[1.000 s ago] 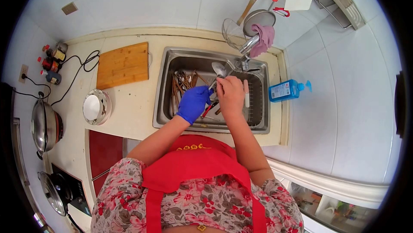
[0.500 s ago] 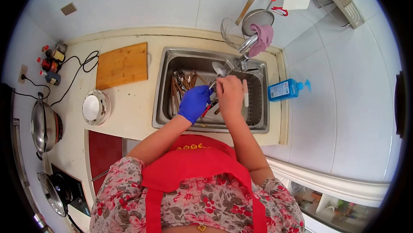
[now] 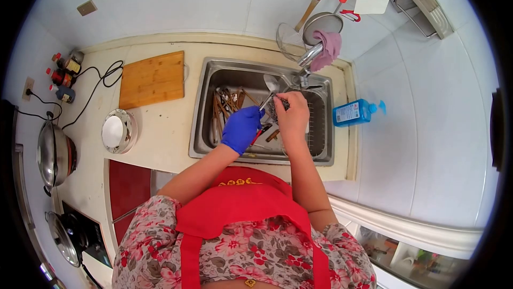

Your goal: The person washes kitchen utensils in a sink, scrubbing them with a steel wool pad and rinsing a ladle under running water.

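In a blue glove, my left hand (image 3: pixel 241 129) is closed round the handle of a metal spoon (image 3: pixel 271 83), whose bowl points up toward the faucet. My bare right hand (image 3: pixel 294 120) is closed on a dark, curly steel wool scrubber (image 3: pixel 272 110), close beside the spoon's handle. Both hands are over the steel sink (image 3: pixel 196 129). At the left inside the sink lies a heap of chopsticks and other utensils (image 3: pixel 227 102). Below my hands are a red-handled utensil (image 3: pixel 258 136) and a brown-handled one (image 3: pixel 273 135), both partly hidden.
A purple cloth (image 3: pixel 327 49) hangs over the faucet (image 3: pixel 311 54). Right of the sink stands a blue soap bottle (image 3: pixel 350 114). On the left counter are a wooden cutting board (image 3: pixel 152 80) and stacked bowls (image 3: pixel 117 133). Strainers (image 3: pixel 323 28) hang on the back wall.
My right hand has shifted slightly right and turned, and the scrubber in it now shows. My left hand keeps the spoon in nearly the same place.
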The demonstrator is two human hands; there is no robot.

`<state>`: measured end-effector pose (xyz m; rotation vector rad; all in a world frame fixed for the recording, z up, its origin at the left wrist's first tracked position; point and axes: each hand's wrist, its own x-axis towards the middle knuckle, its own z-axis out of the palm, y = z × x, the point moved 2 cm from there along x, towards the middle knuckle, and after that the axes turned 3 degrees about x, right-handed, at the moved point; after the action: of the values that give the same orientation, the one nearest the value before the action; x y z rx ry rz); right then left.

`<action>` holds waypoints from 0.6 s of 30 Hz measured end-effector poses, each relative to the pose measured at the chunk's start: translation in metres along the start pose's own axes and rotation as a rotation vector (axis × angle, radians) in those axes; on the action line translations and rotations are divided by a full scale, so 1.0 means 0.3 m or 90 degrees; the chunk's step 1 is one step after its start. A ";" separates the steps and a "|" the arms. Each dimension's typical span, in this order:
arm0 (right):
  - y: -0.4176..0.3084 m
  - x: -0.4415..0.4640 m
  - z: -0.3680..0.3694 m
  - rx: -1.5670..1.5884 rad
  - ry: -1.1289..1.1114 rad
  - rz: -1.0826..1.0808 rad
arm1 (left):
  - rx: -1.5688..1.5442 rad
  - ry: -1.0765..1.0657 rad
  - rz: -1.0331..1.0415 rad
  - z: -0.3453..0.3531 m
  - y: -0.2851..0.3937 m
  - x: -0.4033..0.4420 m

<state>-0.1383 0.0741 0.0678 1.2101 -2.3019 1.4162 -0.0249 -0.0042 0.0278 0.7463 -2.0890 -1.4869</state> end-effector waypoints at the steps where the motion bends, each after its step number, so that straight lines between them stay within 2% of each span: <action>1: -0.020 0.000 -0.001 -0.029 -0.014 -0.019 | 0.047 0.044 0.068 0.002 0.001 -0.006; 4: -0.010 -0.002 0.005 -0.039 -0.028 -0.041 | 0.156 0.039 0.051 -0.006 0.008 -0.008; 8: -0.020 0.012 0.000 -0.008 -0.009 -0.020 | 0.098 0.056 0.022 0.003 -0.021 -0.012; 10: -0.011 0.000 0.012 0.002 -0.010 -0.015 | 0.263 0.039 0.126 -0.008 0.011 -0.006; 13: 0.003 0.012 0.014 0.009 -0.006 0.008 | 0.172 0.065 0.109 0.005 -0.012 -0.014; 14: 0.005 0.016 0.014 0.003 0.007 0.028 | 0.174 0.065 0.107 0.002 -0.019 -0.022; 16: 0.004 0.010 0.023 -0.004 -0.004 0.020 | 0.275 0.116 0.190 -0.001 0.000 -0.016; 18: 0.008 0.009 0.021 -0.014 -0.023 0.014 | 0.251 0.093 0.151 0.003 0.003 -0.014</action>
<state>-0.1402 0.0682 0.0643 1.2168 -2.3554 1.3850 -0.0224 -0.0005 0.0281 0.6907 -2.2904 -0.8787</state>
